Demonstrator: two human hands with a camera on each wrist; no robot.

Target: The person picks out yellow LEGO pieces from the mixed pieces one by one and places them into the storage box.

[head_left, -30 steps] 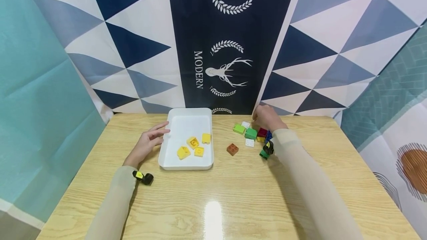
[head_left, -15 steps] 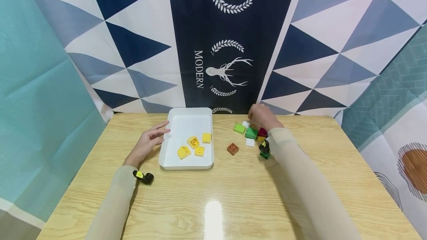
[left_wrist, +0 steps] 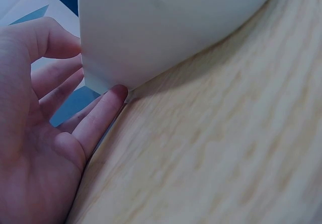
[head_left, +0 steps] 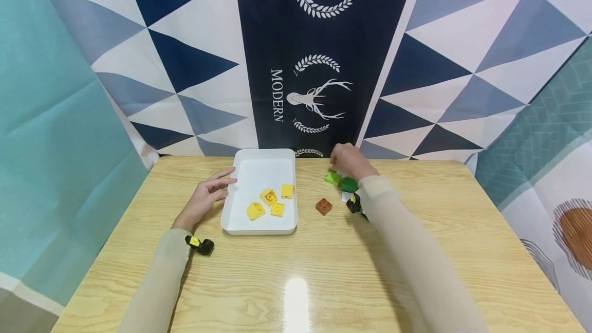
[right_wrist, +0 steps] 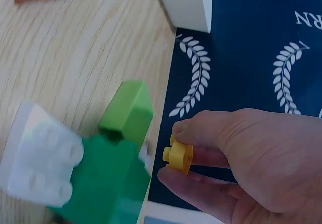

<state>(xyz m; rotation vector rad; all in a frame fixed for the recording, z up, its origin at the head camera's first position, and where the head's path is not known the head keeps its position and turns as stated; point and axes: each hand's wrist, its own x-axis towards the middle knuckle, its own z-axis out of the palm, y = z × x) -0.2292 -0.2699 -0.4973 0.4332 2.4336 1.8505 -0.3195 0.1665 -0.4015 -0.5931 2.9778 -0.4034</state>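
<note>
Thumb and fingers of my right hand (head_left: 350, 161) pinch a small yellow toy brick (right_wrist: 179, 154), seen in the right wrist view with its studs pointing left. In the head view this brick is hidden by the hand, which is above the far table edge beside the loose bricks. My left hand (head_left: 203, 199) rests with extended fingers against the left wall of a white tray (head_left: 259, 166); its fingertips touch the tray's outer side in the left wrist view. Several yellow bricks (head_left: 256, 210) lie inside the tray.
Right of the tray sit a brown brick (head_left: 324, 206), a lime brick (head_left: 332, 177), a green brick (head_left: 349, 185) and a white brick (right_wrist: 37, 153). My right forearm covers part of this cluster. A patterned cloth backdrop (head_left: 305, 55) rises behind the table's far edge.
My right hand has moved left along the far edge, over the loose bricks toward the tray. My left hand and the tray have stayed in place.
</note>
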